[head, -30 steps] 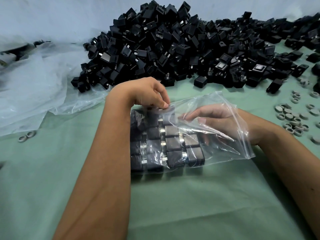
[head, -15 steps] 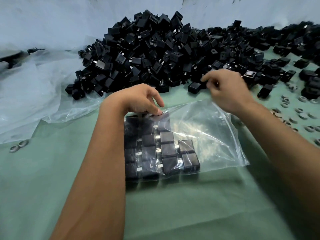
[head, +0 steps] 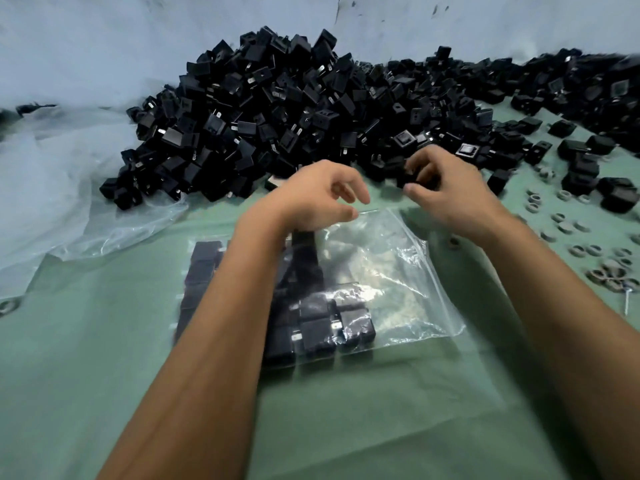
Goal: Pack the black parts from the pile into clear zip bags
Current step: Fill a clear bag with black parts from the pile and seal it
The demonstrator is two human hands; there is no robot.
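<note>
A: Grip, right hand (head: 450,188): pinching one small black boxy plastic part (head: 408,176) at the pile's (head: 294,116) near edge, having left the bag.

B: Left hand (head: 318,195): loosely curled, empty, off the clear zip bag (head: 381,271) on green bench (head: 104,341); refill underway.

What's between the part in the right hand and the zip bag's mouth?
Nothing solid shows on the short stretch of green mat between them. The right hand pinches a black part at the pile's near edge. The left hand hovers over the clear zip bag's mouth, partly crowding it.
</note>
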